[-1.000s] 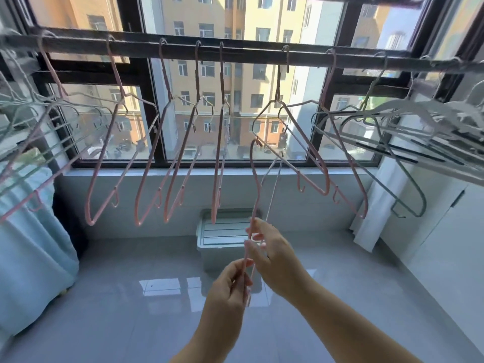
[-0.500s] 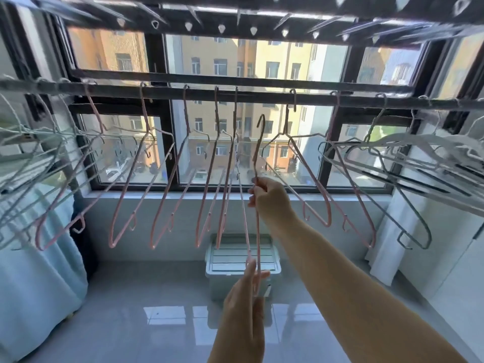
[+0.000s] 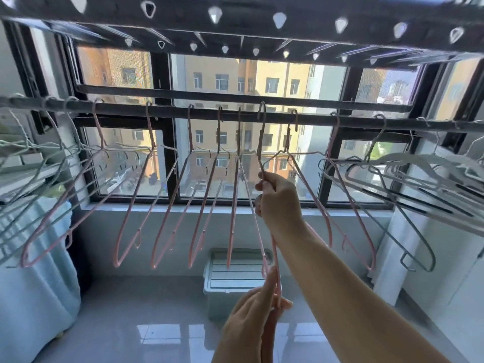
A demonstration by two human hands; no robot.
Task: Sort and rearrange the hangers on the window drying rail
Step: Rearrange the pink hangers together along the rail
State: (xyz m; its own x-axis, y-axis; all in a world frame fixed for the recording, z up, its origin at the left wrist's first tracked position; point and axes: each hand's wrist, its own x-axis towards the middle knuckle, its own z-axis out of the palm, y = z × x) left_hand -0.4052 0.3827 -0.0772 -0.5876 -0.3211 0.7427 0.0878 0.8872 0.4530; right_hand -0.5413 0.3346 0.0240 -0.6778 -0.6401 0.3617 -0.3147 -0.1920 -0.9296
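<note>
Hanging a pink hanger (image 3: 260,142) on the rail (image 3: 170,111)
Right hand (image 3: 277,197) grips its neck, left hand (image 3: 251,318) pinches its bottom; seat the hook fully before letting go.

The pink hangers (image 3: 234,205) look like smooth coated wire; the rail (image 3: 167,115) is dark matt metal. The floor (image 3: 131,323) is glossy tile, the box (image 3: 230,279) plastic, the cover (image 3: 31,284) pale cloth.
</note>
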